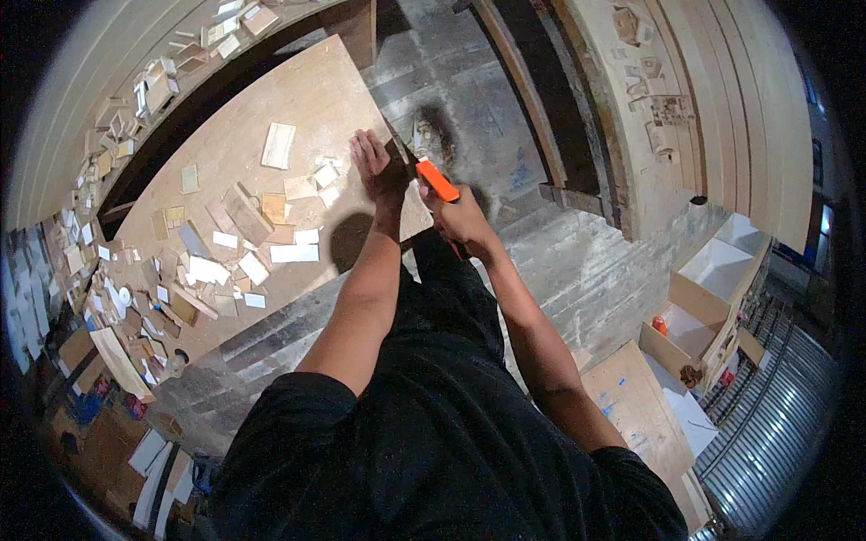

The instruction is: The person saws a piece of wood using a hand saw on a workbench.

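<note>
Head view: the right hand (460, 218) has its grip closed around an orange-handled tool (438, 181), held at the right edge of the table (317, 90). The left hand (383, 173) lies palm-down just inside that edge, closed on nothing visible — presumably to steady the surface beside the tool. Whether the tool touches the edge cannot be determined. Wood offcuts (274, 207) lie scattered to the left — a placement likely keeping them out of the hands' way.

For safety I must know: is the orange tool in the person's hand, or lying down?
In hand: the right hand is closed around the orange tool, at the edge of the wooden board.
</note>
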`<state>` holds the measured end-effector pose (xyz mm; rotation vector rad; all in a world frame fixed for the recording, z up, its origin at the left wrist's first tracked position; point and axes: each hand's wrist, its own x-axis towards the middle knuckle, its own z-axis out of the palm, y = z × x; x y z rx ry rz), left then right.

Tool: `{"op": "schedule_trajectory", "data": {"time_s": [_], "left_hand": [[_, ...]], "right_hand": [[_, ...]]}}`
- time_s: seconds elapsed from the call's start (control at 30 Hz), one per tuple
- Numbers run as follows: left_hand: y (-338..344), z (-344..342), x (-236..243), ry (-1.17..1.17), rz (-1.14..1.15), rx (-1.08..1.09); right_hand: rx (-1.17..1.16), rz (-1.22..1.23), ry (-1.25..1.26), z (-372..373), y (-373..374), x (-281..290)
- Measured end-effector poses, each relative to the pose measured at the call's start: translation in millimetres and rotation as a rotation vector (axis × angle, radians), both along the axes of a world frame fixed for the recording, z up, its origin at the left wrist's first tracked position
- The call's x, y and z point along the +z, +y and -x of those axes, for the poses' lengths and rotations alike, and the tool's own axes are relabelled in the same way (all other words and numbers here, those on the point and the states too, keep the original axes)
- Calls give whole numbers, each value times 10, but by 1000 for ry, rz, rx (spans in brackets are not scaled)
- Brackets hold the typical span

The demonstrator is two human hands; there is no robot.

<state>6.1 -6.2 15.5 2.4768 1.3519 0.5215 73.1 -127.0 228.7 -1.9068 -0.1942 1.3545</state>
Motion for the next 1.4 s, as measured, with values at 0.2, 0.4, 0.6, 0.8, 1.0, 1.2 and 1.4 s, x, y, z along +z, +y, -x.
{"op": "schedule_trajectory", "data": {"time_s": [0.2, 0.4, 0.6, 0.8, 1.0, 1.2, 1.4], "left_hand": [[48, 98, -4, -129, -19, -49], [-18, 35, 12, 77, -51, 21], [28, 97, 12, 130, 73, 52], [-37, 105, 58, 93, 60, -31], [4, 24, -31, 88, -25, 1], [0, 98, 90, 50, 20, -1], [-5, 85, -51, -12, 16, -17]], "right_hand": [[2, -87, 28, 119, 111, 9], [21, -87, -147, 267, -97, -99], [74, 33, -166, 463, -545, 818], [-116, 79, -27, 61, -314, 204], [72, 10, -236, 322, -142, 248], [76, 90, -101, 352, -427, 869], [-60, 72, -82, 85, -7, 55]]}}
